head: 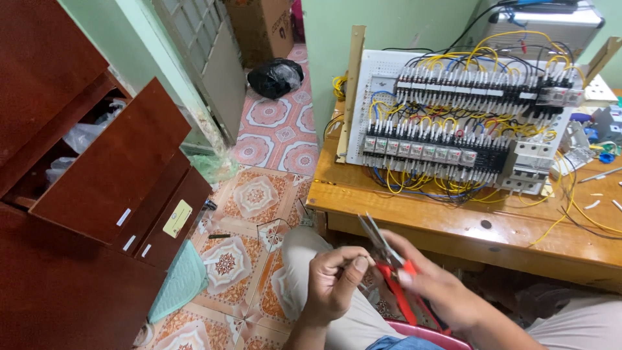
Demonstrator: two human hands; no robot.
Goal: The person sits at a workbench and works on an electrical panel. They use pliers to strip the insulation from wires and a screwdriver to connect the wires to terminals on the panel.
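At far left stands a dark red cabinet [84, 194] with one drawer hanging open over the patterned tile floor [259, 194]. Near you, your left hand [334, 282] has its grip pinched closed at the jaws of the red-handled pliers [389, 266]. Just right, your right hand [440, 291] grips the pliers' handles, closed around them. Beyond, on the wooden table [453, 227], a white panel [453, 116] carries rows of relays and yellow wires.
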